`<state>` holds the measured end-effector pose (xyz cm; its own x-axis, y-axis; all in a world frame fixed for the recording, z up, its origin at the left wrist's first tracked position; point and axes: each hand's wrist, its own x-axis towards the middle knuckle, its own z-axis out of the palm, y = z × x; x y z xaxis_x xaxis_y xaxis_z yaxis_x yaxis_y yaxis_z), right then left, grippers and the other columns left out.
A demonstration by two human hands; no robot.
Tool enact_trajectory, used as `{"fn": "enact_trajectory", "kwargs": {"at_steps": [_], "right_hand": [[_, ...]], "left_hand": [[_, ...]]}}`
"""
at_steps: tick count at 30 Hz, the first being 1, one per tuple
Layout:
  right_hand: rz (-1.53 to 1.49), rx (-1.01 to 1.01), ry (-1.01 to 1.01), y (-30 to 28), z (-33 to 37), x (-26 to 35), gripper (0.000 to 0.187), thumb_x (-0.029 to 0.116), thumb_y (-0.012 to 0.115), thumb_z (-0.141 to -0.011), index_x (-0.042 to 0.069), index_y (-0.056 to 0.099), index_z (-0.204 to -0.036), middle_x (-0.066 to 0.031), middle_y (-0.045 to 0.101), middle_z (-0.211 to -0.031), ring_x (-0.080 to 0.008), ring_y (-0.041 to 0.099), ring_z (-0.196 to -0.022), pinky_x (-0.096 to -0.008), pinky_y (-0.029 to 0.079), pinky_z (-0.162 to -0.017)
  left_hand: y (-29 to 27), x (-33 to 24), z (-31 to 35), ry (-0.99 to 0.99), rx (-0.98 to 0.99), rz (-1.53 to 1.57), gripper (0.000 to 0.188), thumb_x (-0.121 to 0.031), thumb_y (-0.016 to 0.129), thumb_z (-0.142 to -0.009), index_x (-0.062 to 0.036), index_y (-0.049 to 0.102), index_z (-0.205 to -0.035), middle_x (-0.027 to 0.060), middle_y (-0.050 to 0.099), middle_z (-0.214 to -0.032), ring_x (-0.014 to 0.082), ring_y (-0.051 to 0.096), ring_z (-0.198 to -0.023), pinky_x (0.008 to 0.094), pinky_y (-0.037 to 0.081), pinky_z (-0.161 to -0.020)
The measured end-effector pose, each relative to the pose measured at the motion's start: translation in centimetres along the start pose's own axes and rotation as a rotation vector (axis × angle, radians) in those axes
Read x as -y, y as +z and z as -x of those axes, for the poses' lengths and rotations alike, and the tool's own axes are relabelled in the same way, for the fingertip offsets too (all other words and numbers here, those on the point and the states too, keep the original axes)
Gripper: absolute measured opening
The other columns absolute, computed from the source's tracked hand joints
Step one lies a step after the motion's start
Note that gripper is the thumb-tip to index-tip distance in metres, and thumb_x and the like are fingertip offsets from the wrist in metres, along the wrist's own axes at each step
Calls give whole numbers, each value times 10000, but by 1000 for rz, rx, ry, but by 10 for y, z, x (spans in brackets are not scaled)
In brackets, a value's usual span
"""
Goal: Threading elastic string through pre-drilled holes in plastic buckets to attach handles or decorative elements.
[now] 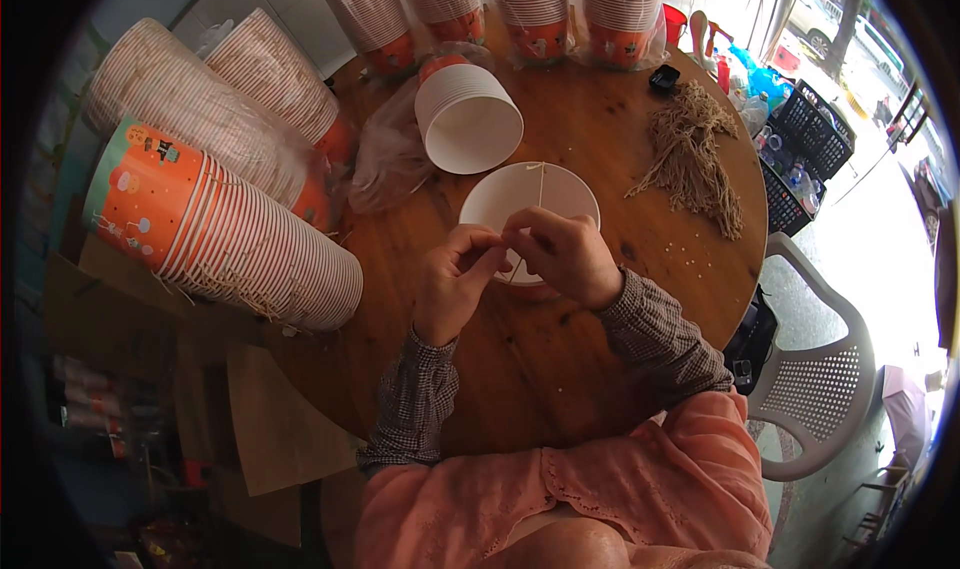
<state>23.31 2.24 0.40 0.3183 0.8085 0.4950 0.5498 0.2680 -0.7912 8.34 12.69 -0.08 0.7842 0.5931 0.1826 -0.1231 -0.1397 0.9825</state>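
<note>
Pinching with thumb and forefinger, the left hand (455, 274) and the right hand (575, 254) are meeting fingertip to fingertip at the centre of the frame, grasping a thin beige string (542, 183) whose exact hold among the fingertips is too small to make out. The string is running across the mouth of a white-lined paper tub (482, 204), which is standing upright on a round wooden table (600, 384) just beneath the hands, its rim partly hidden by them. Grey checked sleeves (655, 334) are covering both forearms, and a pink garment (460, 514) is filling the lower edge. Just above the tub, a short nested stack of white tubs (470, 119) is lying tipped, its open end facing the viewer, beside a crumpled clear plastic bag (385, 164). At the left, a long stack of orange-printed tubs (265, 237) is leaning, with loose strands (235, 289) trailing along its lower side. More bagged stacks (530, 14) are lining the top edge. At upper right, a bundle of beige strings (700, 149) is spreading over the tabletop, near a small black object (663, 79). A pale plastic chair (825, 394) is standing at the right, below dark crates (815, 129).
</note>
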Motion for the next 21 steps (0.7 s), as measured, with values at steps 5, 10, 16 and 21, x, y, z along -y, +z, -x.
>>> {"fn": "enact_trajectory", "kwargs": {"at_steps": [5, 10, 16, 21], "right_hand": [[4, 6, 35, -7, -4, -3, 71, 86, 595, -930, 17, 603, -947, -57, 635, -660, -95, 638, -580, -253, 514, -532], [8, -24, 38, -11, -6, -6, 58, 70, 583, -930, 13, 590, -936, -56, 641, -680, -100, 645, -592, -254, 520, -541], [175, -65, -80, -9, -5, -11, 43, 66, 593, -911, 24, 588, -918, -88, 640, -687, -184, 669, -592, -291, 525, -542], [334, -95, -97, -4, -5, -6, 33, 66, 608, -885, 43, 589, -898, -152, 630, -720, -340, 644, -633, -382, 512, -547]], "left_hand": [[3, -6, 2, 222, -14, -282, 57, 15, 610, -864, -7, 615, -916, 37, 625, -902, 123, 633, -835, 238, 516, -695], [9, -16, 5, 319, -28, -497, 65, 16, 621, -765, -26, 609, -813, 59, 593, -838, 187, 608, -791, 283, 483, -651], [7, -14, 4, 374, 23, -660, 51, 1, 612, -733, -27, 580, -762, 69, 586, -813, 247, 584, -769, 334, 462, -658], [12, -16, 3, 274, 107, -477, 53, 24, 591, -741, -21, 568, -759, 83, 571, -792, 239, 598, -764, 308, 480, -667]]}}
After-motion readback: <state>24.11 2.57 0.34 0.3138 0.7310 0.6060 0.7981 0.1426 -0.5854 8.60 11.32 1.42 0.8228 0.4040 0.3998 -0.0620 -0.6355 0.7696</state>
